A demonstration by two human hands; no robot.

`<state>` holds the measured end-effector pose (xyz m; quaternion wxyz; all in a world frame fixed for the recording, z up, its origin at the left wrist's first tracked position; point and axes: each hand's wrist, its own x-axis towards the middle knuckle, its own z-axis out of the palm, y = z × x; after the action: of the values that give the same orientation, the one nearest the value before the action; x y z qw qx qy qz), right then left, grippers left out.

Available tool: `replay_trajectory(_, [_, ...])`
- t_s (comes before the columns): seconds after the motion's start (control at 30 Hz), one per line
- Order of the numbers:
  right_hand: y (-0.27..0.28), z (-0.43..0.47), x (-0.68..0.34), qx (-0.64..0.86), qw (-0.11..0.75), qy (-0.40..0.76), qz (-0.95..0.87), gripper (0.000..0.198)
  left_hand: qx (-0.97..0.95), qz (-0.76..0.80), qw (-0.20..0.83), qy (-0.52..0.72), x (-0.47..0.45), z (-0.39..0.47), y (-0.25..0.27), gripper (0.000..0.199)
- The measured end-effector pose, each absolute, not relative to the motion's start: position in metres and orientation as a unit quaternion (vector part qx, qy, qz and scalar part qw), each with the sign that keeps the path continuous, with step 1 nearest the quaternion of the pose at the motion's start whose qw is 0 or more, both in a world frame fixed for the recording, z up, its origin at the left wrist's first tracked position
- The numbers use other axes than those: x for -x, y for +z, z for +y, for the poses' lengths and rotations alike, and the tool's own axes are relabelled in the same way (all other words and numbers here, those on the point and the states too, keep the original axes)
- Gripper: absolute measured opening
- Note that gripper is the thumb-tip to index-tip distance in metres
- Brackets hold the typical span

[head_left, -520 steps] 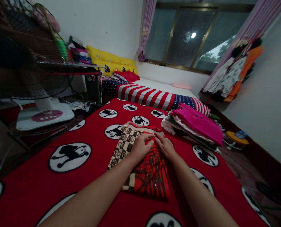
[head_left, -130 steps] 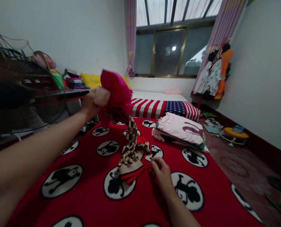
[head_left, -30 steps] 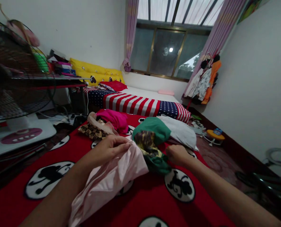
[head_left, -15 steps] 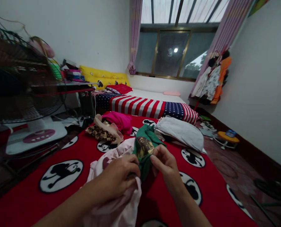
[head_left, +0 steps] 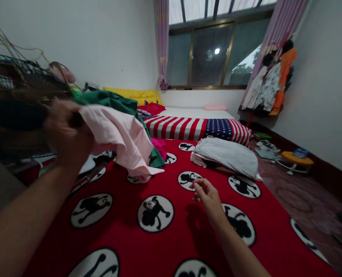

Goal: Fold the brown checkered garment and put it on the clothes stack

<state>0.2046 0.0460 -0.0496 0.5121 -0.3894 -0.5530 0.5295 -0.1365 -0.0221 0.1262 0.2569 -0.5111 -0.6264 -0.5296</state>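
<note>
Raised at the left, my left hand [head_left: 70,132] is closed around a pink and green garment [head_left: 122,130], which streams out to the right in the air. The hand is a little smeared by motion. Over the red blanket [head_left: 125,238] hovers my right hand [head_left: 207,196], fingers loosely curled and apart, with nothing in them. Beyond it lies a folded pile of pale grey clothes [head_left: 227,156]. Part of a magenta garment [head_left: 158,146] shows behind the hanging cloth, which hides most of what lies there.
A fan [head_left: 15,104] stands close on the left, near my left hand. Behind the blanket is a bed with a stars-and-stripes cover [head_left: 182,129]. Clothes [head_left: 271,84] hang by the window. A yellow stool [head_left: 298,157] is on the floor at right.
My left hand has lifted the pink and green garment off the blanket and swung it up to the left. My right hand has let go of the green part.
</note>
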Motion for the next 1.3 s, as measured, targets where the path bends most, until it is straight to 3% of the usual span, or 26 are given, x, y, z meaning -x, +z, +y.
replay_trajectory(0.03, [-0.054,0.047,-0.204,0.396,0.502,0.532,-0.555,0.037,0.551,-0.646,0.252,-0.464,0.134,-0.021,0.096,0.028])
replay_trajectory(0.1, [-0.062,0.048,-0.204,0.414,0.487,0.534,-0.553,0.037,0.691,-0.688,0.087,-0.205,0.129,-0.02,0.036,0.012])
replay_trajectory(0.13, [-0.066,0.048,-0.204,0.424,0.482,0.535,-0.55,0.037,0.704,-0.702,0.054,-0.094,0.125,-0.021,0.013,0.01])
replay_trajectory(0.2, [-0.072,0.049,-0.205,0.435,0.474,0.536,-0.546,0.036,0.708,-0.705,0.024,0.033,0.116,-0.024,-0.008,0.017])
replay_trajectory(0.27, [-0.075,0.053,-0.205,0.444,0.468,0.53,-0.55,0.034,0.702,-0.705,-0.01,0.099,0.1,-0.027,0.004,0.017])
replay_trajectory(0.33, [-0.075,0.063,-0.205,0.453,0.471,0.493,-0.574,0.031,0.717,-0.694,-0.014,0.069,0.076,-0.025,0.029,0.02])
replay_trajectory(0.43, [-0.067,0.098,-0.211,0.474,0.481,0.34,-0.655,0.024,0.78,-0.605,-0.04,-0.155,0.033,-0.01,0.04,0.026])
replay_trajectory(0.5, [-0.055,0.133,-0.224,0.511,0.452,0.2,-0.704,0.019,0.781,-0.547,-0.121,-0.276,0.006,0.005,0.015,0.023])
replay_trajectory(0.6, [-0.033,0.191,-0.256,0.58,0.389,0.08,-0.711,0.021,0.744,-0.562,-0.148,-0.33,-0.017,0.024,-0.045,0.018])
replay_trajectory(0.73, [-0.012,0.248,-0.297,0.645,0.319,0.05,-0.692,0.026,0.736,-0.573,-0.127,-0.338,-0.021,0.033,-0.089,0.016])
replay_trajectory(0.87, [-0.015,0.265,-0.31,0.686,0.261,0.04,-0.678,0.011,0.718,-0.562,-0.167,-0.376,-0.015,0.034,-0.085,0.015])
replay_trajectory(0.97, [-0.021,0.26,-0.307,0.689,0.257,0.033,-0.677,0.002,0.706,-0.561,-0.179,-0.394,-0.014,0.035,-0.082,0.017])
replay_trajectory(1.13, [0.017,0.234,-0.305,0.652,0.26,0.051,-0.71,0.012,0.708,-0.553,-0.185,-0.399,-0.013,0.037,-0.084,0.016])
replay_trajectory(1.23, [0.061,0.204,-0.3,0.585,0.344,0.057,-0.732,0.012,0.69,-0.55,-0.206,-0.423,-0.013,0.036,-0.084,0.017])
replay_trajectory(1.3, [0.076,0.173,-0.29,0.496,0.52,0.058,-0.693,0.017,0.653,-0.551,-0.203,-0.479,-0.012,0.032,-0.079,0.021])
